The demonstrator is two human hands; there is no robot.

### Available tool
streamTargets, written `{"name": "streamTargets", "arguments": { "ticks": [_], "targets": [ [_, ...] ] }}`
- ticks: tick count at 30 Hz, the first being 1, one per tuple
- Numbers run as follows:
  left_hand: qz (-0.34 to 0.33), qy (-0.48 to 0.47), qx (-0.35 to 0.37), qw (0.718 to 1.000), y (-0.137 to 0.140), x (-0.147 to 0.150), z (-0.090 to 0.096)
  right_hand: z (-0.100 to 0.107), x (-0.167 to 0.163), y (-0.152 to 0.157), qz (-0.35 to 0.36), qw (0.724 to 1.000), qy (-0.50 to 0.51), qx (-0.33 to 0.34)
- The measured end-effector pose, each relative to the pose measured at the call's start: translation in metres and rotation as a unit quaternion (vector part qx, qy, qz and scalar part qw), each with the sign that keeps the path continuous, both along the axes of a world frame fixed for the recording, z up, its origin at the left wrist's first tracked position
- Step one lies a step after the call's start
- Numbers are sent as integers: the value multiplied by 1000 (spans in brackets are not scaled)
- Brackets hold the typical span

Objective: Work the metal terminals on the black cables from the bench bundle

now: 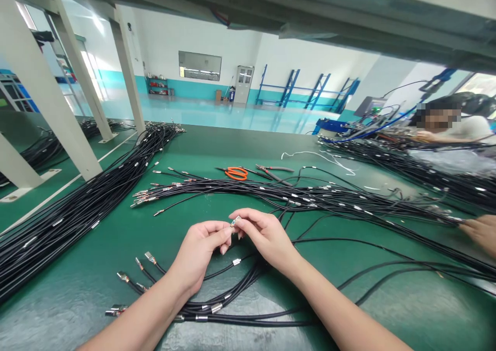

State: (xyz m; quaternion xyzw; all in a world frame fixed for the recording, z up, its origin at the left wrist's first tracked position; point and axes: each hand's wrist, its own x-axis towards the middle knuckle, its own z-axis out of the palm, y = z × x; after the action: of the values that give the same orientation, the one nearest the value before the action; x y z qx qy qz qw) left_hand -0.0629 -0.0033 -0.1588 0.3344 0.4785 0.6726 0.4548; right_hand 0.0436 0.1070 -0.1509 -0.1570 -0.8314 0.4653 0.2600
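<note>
My left hand and my right hand meet above the middle of the green table, fingertips pinched together. Between them is a small silvery connector at a cable end, mostly covered by my fingers. The right thumb and forefinger grip the metal part, and the left fingers pinch just beside it, where the wires are too small to make out. Below my hands lies a loose group of black cables with metal plugs at their left ends and white labels along them.
A long black cable bundle crosses behind my hands. Orange-handled scissors and pliers lie beyond it. A thick bundle runs along the left, near white posts. Another person's hand touches cables at right; a person sits behind.
</note>
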Motion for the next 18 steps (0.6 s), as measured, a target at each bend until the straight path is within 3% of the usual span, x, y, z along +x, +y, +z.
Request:
{"name": "streamTargets", "arguments": {
  "ticks": [13,16,18],
  "targets": [
    [-6,-10,7,1000,2,-1,-3,1,-2,-8,10,995,14,-93],
    [9,-11,0,1000,3,0,-2,2,0,2,-28,996,37,-76],
    [19,-15,-13,1000,3,1,-2,4,-1,18,-91,995,39,-24]
  ]
}}
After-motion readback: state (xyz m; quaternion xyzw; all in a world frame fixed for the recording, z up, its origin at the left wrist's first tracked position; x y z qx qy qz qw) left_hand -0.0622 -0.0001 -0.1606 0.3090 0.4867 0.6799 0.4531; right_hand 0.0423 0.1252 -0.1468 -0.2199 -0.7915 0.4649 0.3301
